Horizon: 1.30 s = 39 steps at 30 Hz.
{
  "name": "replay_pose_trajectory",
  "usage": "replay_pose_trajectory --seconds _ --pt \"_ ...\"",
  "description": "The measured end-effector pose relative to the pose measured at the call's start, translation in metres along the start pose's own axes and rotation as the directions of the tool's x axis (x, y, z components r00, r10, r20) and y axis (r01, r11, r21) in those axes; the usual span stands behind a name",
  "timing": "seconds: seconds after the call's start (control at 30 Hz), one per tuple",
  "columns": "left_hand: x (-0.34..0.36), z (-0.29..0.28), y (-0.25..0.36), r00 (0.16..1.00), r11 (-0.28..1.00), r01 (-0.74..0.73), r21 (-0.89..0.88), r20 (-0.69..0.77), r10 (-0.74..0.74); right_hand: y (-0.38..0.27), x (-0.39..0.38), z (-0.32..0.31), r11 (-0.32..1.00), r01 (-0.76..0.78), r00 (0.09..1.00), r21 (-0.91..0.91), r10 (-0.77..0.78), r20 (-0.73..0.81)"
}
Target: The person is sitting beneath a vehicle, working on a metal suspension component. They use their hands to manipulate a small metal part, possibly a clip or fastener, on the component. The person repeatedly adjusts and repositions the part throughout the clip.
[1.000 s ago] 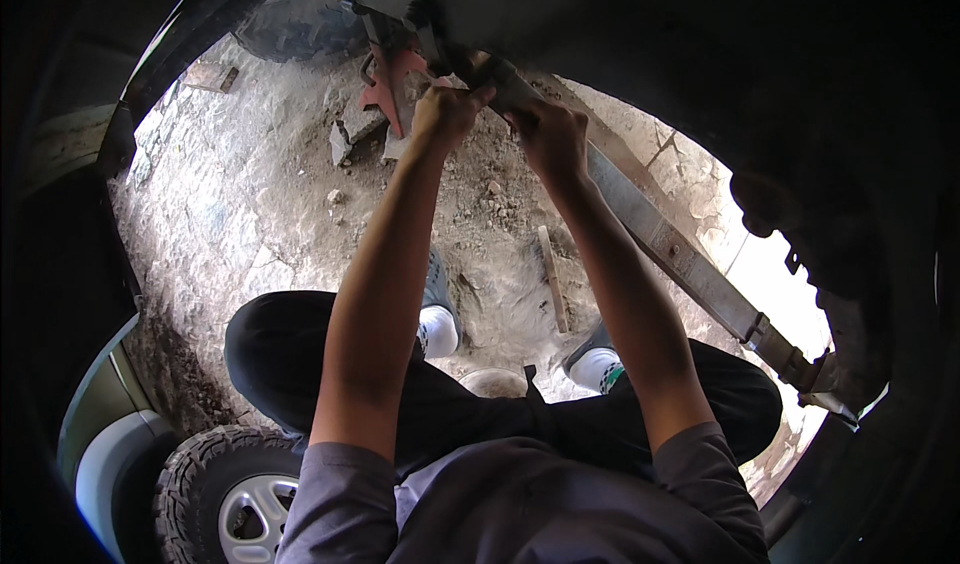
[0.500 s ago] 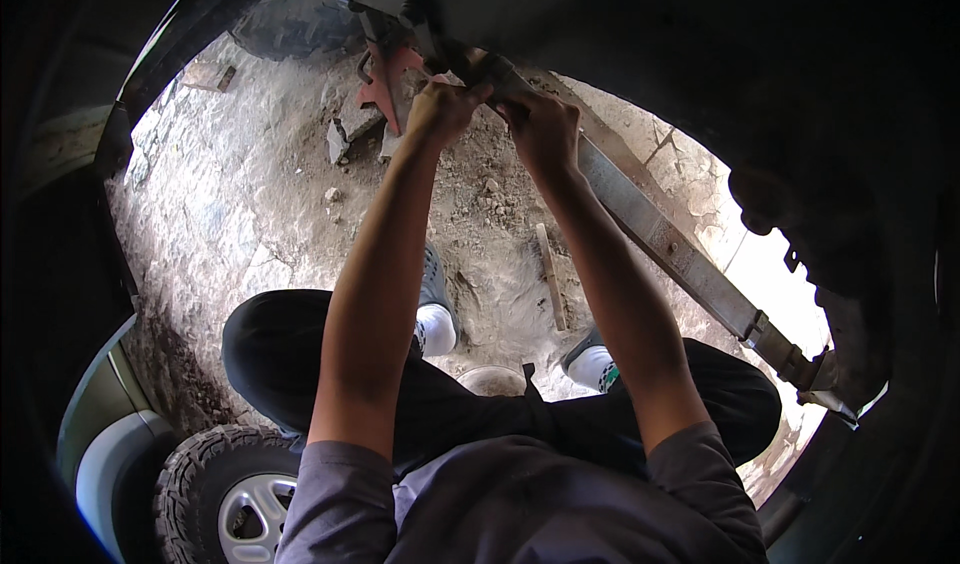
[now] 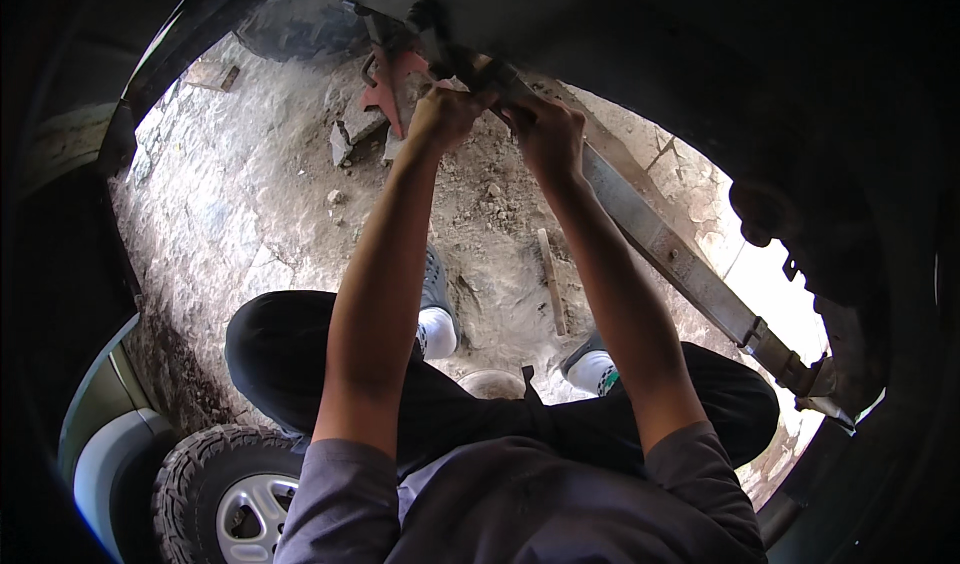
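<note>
Both arms reach forward under a vehicle, to the upper end of a long grey leaf spring [image 3: 665,249]. My left hand [image 3: 446,117] is closed just below the dark metal fittings [image 3: 485,69], its thumb side toward my other hand. Close to its right, my right hand [image 3: 550,136] has its fingers curled in at the spring's underside. The fingertips of both hands nearly meet. Whatever they pinch is hidden by the fingers and the shadow.
A red jack stand [image 3: 382,94] is beyond my left hand, with broken concrete [image 3: 345,136] by its foot. A tyre [image 3: 300,29] is at the far left, a wheel [image 3: 230,489] at the near left. A wooden stick [image 3: 552,282] lies on the dirt floor. Dark bodywork surrounds me.
Both hands have shifted very slightly at the same spot under the spring, and the left fingers have turned a little. The view has moved slightly; nothing else visibly differs.
</note>
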State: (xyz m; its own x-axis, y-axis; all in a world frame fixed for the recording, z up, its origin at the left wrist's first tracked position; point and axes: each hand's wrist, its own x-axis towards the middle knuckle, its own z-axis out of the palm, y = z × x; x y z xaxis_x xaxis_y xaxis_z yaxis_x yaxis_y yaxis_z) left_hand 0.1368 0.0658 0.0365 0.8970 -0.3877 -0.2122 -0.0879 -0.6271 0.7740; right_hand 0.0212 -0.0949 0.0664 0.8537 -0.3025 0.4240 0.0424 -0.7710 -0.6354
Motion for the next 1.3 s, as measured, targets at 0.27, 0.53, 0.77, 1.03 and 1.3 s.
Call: replay_pose_trajectory --seconds 0.27,0.53,0.77,1.03,1.3 --pt "0.002 -0.003 -0.024 0.997 0.997 -0.063 -0.047 -0.04 0.061 -0.001 -0.011 -0.005 0.996 -0.084 0.995 0.044 0.081 0.064" --pt "-0.008 -0.004 0.009 0.995 0.995 0.094 -0.03 -0.012 -0.094 0.001 0.001 -0.001 1.0 0.0 1.0 0.019 -0.001 0.008" --pt "0.0 0.005 -0.009 0.999 0.998 0.0 -0.061 -0.049 -0.003 0.017 -0.011 -0.018 0.993 0.045 0.995 -0.105 -0.035 0.098" --pt "-0.005 0.008 -0.005 0.993 0.998 0.052 -0.033 -0.102 -0.055 0.016 -0.007 -0.01 0.998 0.056 0.998 0.003 -0.056 0.029" --pt "-0.006 0.005 -0.005 0.997 0.999 -0.035 -0.034 -0.076 0.032 0.017 -0.001 -0.016 0.994 0.072 0.992 -0.085 -0.063 0.108"
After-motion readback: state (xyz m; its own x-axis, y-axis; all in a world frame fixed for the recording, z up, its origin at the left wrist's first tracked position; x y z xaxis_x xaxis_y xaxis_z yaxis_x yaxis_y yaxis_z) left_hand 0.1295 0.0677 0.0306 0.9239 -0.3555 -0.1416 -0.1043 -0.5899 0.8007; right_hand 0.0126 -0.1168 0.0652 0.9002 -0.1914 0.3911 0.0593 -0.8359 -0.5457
